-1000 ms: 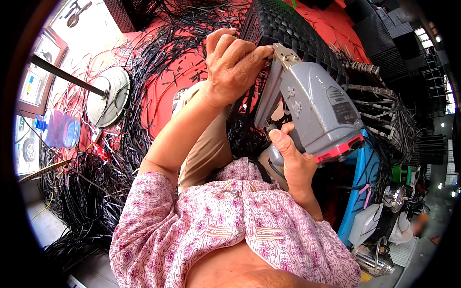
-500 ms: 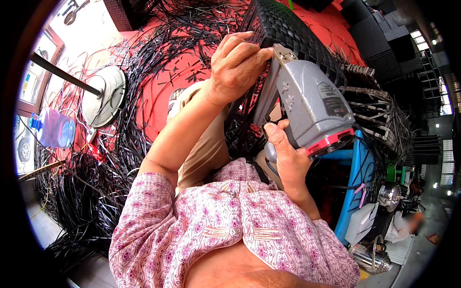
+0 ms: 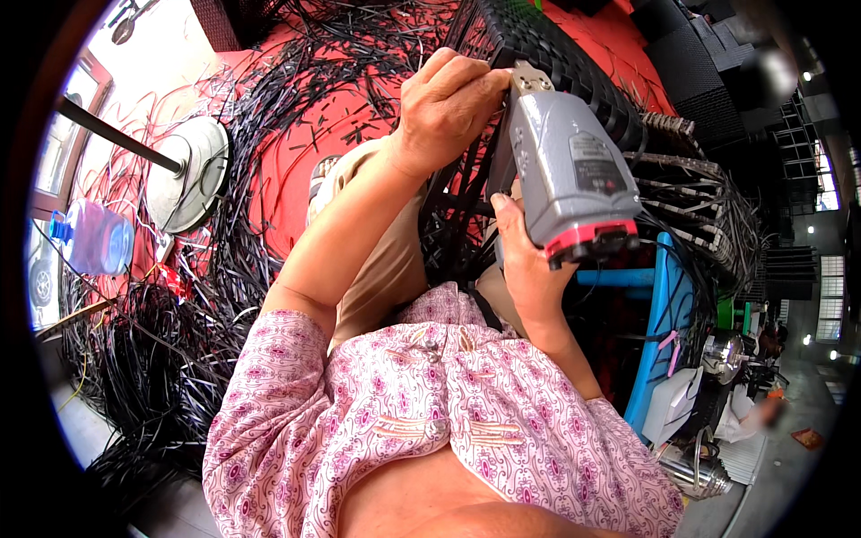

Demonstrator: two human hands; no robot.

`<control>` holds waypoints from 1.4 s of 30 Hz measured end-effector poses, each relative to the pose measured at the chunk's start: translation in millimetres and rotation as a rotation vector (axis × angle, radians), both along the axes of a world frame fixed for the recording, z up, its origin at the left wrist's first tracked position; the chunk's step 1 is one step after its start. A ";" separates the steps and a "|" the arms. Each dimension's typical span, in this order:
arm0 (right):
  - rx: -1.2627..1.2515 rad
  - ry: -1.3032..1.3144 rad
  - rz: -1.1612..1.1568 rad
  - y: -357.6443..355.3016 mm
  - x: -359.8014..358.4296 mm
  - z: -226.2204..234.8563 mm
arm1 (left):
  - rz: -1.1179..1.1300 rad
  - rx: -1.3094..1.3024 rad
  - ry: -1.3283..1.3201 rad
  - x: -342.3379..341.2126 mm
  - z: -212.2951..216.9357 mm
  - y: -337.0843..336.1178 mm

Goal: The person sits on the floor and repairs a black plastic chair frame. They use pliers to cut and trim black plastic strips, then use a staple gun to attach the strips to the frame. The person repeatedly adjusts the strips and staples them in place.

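In my right hand [image 3: 529, 260] is a grey staple gun [image 3: 574, 161] with a red and black rear cap; my fingers wrap its grip, partly hidden under the body. Its metal nose meets the edge of a black woven frame [image 3: 556, 45] made of flat plastic strips. Beside that nose, my left hand [image 3: 448, 108] pinches at the frame's edge with fingers bent together. What lies between those fingertips is covered by the hand itself. Dark strips hang from the frame between my knees.
Black plastic strips [image 3: 161, 359] lie in heaps on the left and over the red floor [image 3: 305, 193]. A round stand base [image 3: 190, 175] and a clear blue water jug [image 3: 94, 238] are at the left. A blue plastic chair [image 3: 662, 323] stands close on the right.
The staple gun has tipped and turned, its rear shifting left and up, so more of its top shows. My left hand has moved slightly upward along the frame's edge.
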State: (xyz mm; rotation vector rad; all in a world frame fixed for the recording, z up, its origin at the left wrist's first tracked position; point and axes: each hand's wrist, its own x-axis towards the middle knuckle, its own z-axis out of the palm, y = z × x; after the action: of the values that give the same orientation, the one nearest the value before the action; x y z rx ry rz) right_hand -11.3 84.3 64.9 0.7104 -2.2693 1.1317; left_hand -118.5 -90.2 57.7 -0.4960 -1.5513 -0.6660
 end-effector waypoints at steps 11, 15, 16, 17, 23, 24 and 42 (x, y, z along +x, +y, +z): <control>-0.756 -0.513 0.101 95.4 35.5 46.2 | 0.031 -0.021 -0.098 16.0 1.9 10.1; -0.798 -0.503 -0.043 162.7 52.1 60.5 | 0.225 -0.119 -0.114 16.0 17.4 20.8; -0.796 -0.511 -0.048 184.1 54.2 59.9 | 0.260 -0.076 -0.164 20.0 18.0 22.0; -0.823 -0.480 0.007 204.9 58.6 57.2 | 0.213 -0.131 -0.162 14.4 10.7 16.5; -0.761 -0.429 -0.360 289.3 81.8 33.7 | 0.217 -0.205 -0.140 15.5 8.4 27.7; -0.756 -0.462 -0.447 303.8 77.2 32.5 | 0.205 -0.173 -0.166 16.7 4.3 30.5; 0.249 -0.217 -1.389 540.5 -42.1 -37.4 | 0.241 -0.008 -0.168 9.6 -15.7 47.0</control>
State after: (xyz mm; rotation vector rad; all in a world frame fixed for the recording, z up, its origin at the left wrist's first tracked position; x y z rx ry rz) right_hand -53.4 624.8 27.5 -0.9010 -2.2602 0.2209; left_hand -108.9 -43.2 42.0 -0.2575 -1.7396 -0.5255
